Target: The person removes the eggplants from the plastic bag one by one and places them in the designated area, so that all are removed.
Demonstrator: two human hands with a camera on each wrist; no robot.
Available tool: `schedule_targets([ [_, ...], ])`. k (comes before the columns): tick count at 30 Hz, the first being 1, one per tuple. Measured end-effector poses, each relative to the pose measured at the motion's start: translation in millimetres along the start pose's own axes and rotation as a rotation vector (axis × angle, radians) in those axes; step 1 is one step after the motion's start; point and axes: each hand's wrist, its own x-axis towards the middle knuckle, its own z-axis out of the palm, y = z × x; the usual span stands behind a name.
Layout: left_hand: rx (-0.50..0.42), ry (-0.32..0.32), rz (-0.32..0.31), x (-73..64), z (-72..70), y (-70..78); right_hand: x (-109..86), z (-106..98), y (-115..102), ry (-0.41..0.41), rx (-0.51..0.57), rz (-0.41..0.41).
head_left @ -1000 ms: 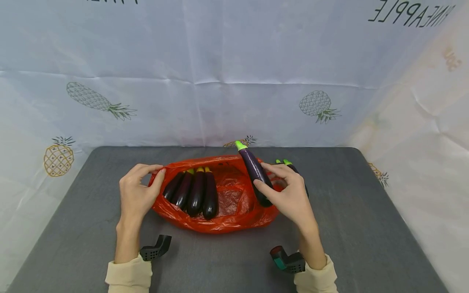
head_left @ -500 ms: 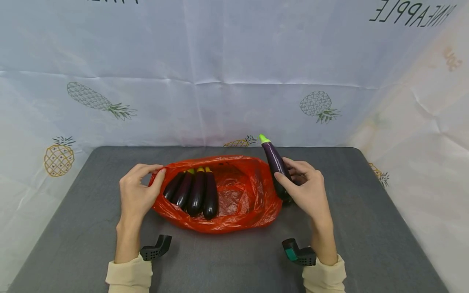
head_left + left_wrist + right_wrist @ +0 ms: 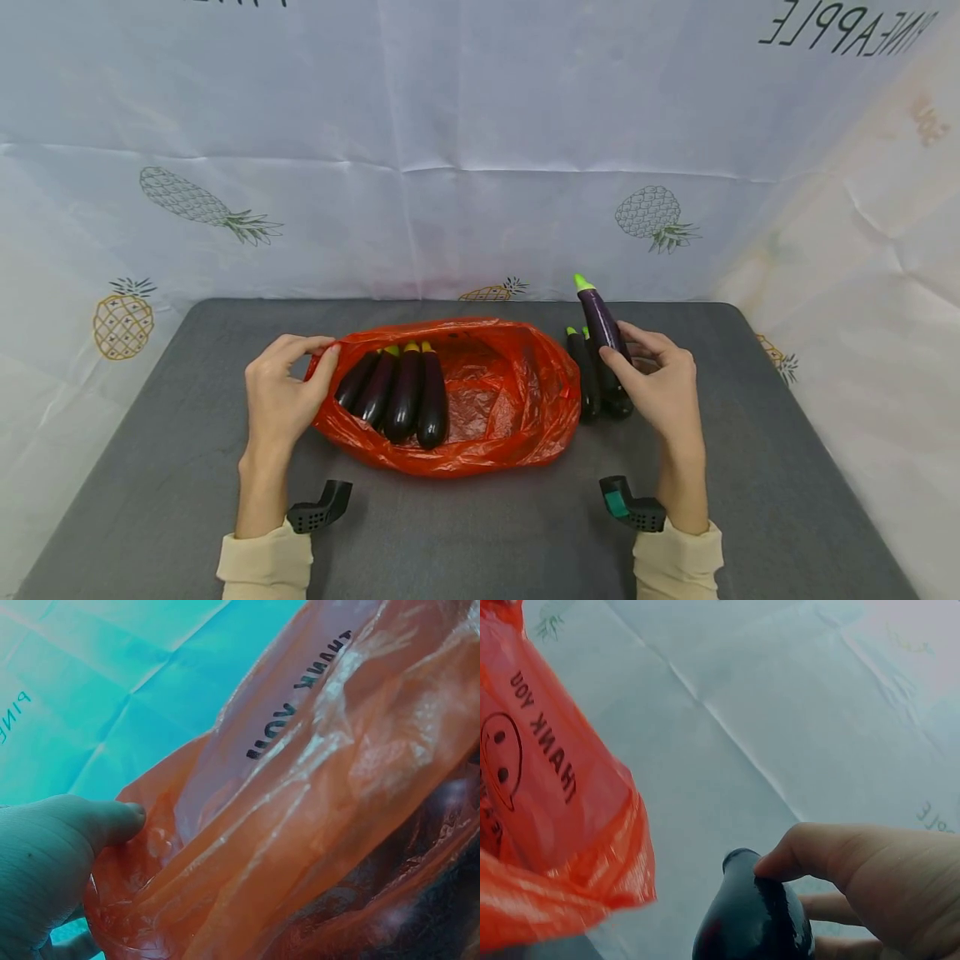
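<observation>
An orange-red plastic bag point(image 3: 465, 464) lies with its mouth spread on the table. My left hand point(image 3: 281, 396) pinches its left rim between thumb and fingers; in the left wrist view the thumb point(image 3: 120, 823) presses on the plastic. Several dark purple eggplants point(image 3: 405, 396) lie side by side in the bag's left part. Right of the bag, my right hand point(image 3: 663, 387) grips another eggplant point(image 3: 600, 321) with its green stem end up and tilted left. This one overlaps eggplants point(image 3: 585, 375) lying on the table; whether they touch, I cannot tell.
The dark grey table point(image 3: 465, 542) runs up to a pale cloth point(image 3: 450, 225) printed with pineapples, which hangs behind and at the sides. A black device point(image 3: 322, 507) sits on the left wrist, and another device point(image 3: 633, 504) on the right one.
My right hand has carried the gripped eggplant rightward, from over the bag's right part to the eggplants beside it. My left hand has kept its pinch on the rim.
</observation>
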Motion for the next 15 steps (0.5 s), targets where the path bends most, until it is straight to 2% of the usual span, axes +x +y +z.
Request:
schedule_targets([
  [8,-0.008,0.003,-0.002,0.0,-0.4,-0.2,4.9,-7.0,16.2,0.072,-0.045,0.08],
  [15,-0.01,0.002,-0.005,-0.4,-0.5,-1.1,7.8,-13.0,31.2,0.061,-0.077,0.176],
])
